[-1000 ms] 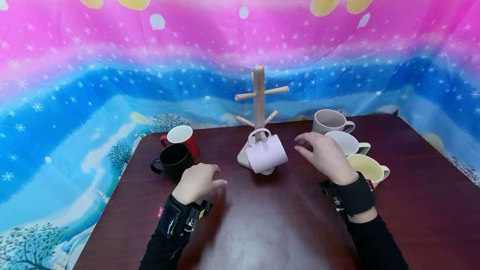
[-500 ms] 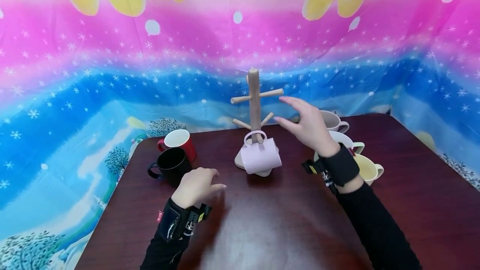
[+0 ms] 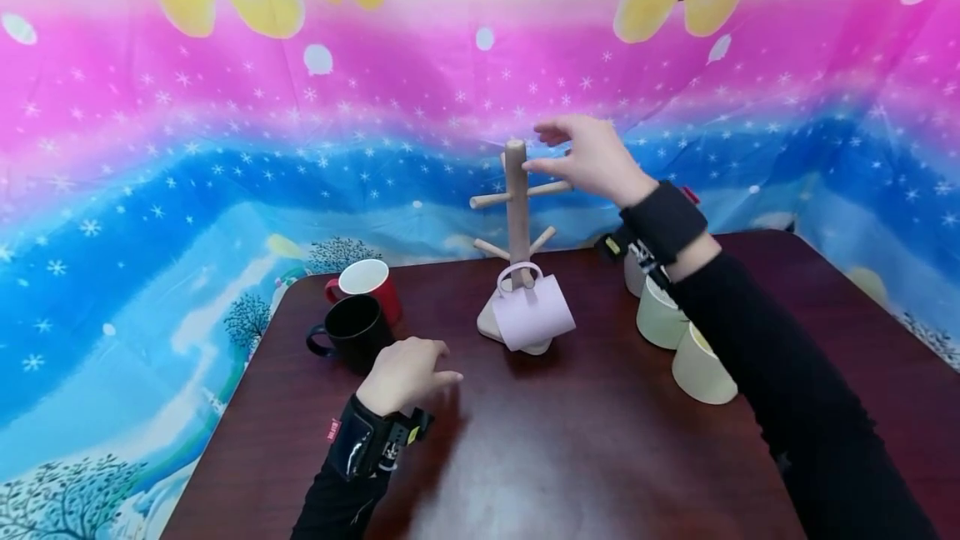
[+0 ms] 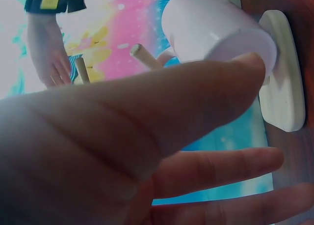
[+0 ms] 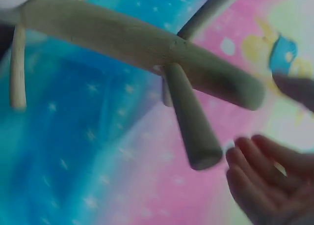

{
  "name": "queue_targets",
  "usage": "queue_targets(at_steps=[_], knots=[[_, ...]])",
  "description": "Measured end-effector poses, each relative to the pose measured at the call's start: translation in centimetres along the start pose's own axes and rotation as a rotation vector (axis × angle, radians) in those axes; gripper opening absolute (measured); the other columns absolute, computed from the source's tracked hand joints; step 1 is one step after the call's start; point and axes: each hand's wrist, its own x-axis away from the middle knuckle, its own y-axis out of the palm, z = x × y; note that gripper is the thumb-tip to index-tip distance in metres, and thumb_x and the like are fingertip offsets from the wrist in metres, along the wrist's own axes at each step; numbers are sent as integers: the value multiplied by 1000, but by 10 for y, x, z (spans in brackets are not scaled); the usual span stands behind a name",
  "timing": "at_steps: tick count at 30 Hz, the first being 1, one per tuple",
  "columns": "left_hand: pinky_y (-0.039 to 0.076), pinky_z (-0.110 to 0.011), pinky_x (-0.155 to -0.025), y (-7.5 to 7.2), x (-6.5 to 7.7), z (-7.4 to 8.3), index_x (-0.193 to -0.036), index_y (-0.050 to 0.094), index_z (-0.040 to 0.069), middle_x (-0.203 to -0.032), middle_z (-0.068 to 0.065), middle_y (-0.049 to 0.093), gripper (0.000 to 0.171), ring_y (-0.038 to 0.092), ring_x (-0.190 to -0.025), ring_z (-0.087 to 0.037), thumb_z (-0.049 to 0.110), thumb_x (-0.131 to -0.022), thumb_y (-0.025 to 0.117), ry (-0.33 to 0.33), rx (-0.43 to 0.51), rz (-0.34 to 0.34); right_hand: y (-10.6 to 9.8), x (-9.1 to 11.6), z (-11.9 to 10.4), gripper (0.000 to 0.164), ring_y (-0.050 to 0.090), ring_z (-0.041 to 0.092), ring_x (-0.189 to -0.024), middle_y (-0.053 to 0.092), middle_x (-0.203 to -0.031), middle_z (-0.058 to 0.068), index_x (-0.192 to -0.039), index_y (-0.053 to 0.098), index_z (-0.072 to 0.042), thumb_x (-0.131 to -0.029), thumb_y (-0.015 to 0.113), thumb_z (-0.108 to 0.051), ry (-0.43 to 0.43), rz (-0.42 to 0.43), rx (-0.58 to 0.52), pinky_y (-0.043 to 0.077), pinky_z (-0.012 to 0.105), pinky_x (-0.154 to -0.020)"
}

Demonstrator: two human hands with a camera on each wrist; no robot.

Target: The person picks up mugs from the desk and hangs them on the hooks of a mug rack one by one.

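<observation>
"Where is the lilac mug (image 3: 536,315)?"

"Low on the front of the wooden rack (image 3: 517,219), tilted, its handle hooked over a bottom peg."

"And your right hand (image 3: 588,157)?"

"Up beside the rack's top, thumb and curved fingers well apart, holding nothing. From my head, the thumb seems to meet the post; my right wrist view shows a gap there, and puts an upper peg (image 5: 194,119) near my fingertips."

"What about the left hand (image 3: 408,373)?"

"Nothing in it either. It's left of the rack and nearer me, thumb spread from relaxed fingers. Whether it brushes the black mug (image 3: 358,327), also left of the rack, I can't tell. The red mug (image 3: 387,297) is just beyond that one."

"Does your left wrist view help?"

"It shows the rack's base (image 4: 289,82) beyond my thumb, which covers part of the lilac mug. For the grey mug (image 3: 636,277), pale green mug (image 3: 660,319) and cream mug (image 3: 701,369) right of the rack, I use the head view; my sleeve (image 3: 795,373) partly covers them."
</observation>
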Motion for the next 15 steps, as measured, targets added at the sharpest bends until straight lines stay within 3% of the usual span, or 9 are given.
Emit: queue_targets(at_steps=[3,6,15], knots=[[51,-35,-65,0,0,-1,-109,66,10,-99,-6,69,42,64,-85,-21,41,-80,67,-1,2,-3,0,-19,8,60,43,27,-127,47,-136,16,-139,38,-6,-87,63,-20,9,-242,-163,35,40,-105],[50,-36,-64,0,1,-1,-109,66,10,-99,-7,69,42,64,-85,-21,41,-81,66,1,6,-9,4,-30,17,56,43,26,-129,47,-136,15,-140,37,-8,-89,60,-13,9,-381,-320,37,38,-104],[50,-35,-64,0,3,-1,-107,66,10,-97,-5,69,40,64,-84,-21,41,-81,66,15,2,-4,13,-40,39,42,44,21,-127,52,-131,13,-132,45,-6,-92,54,-14,-48,-478,-575,36,36,-105]])
